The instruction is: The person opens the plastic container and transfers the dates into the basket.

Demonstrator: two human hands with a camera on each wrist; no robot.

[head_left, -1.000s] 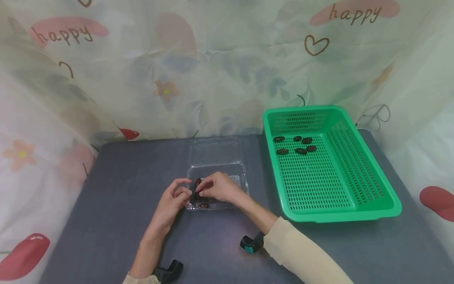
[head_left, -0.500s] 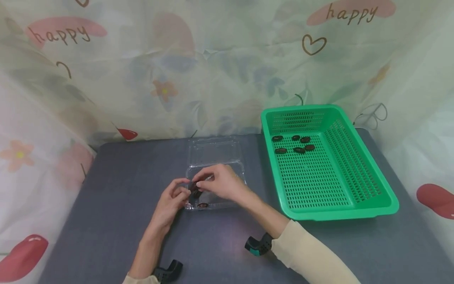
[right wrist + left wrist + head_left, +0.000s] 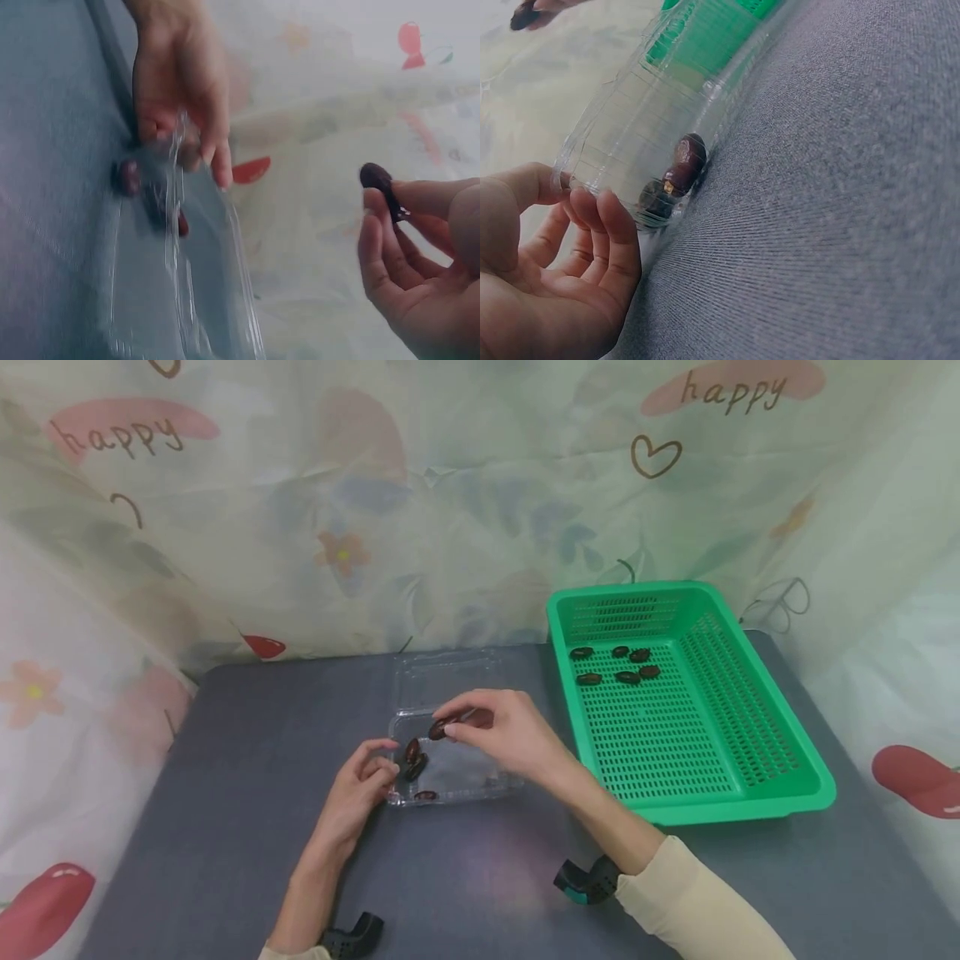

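My right hand (image 3: 517, 735) pinches a dark brown date (image 3: 379, 180) between thumb and fingertips, raised above the clear plastic box. That hinged box (image 3: 465, 777) lies on the table with its lid (image 3: 450, 681) folded back. At its left side my left hand (image 3: 358, 793) pinches the rim between thumb and fingers, plainly seen in the left wrist view. Inside the box, near that hand, two dates (image 3: 415, 767) lie close together, and another date (image 3: 425, 795) is by the front wall. Through the clear wall, a glossy date (image 3: 686, 161) shows in the left wrist view.
A green perforated basket (image 3: 750, 810) stands on the right of the grey table (image 3: 247, 793). Several dates (image 3: 628, 677) lie in two rows at its far left. A patterned cloth (image 3: 450, 527) hangs behind the table and along both sides.
My right hand has lifted a date out of the box and moved up and to the right with it. The left hand has stayed at the box's rim.
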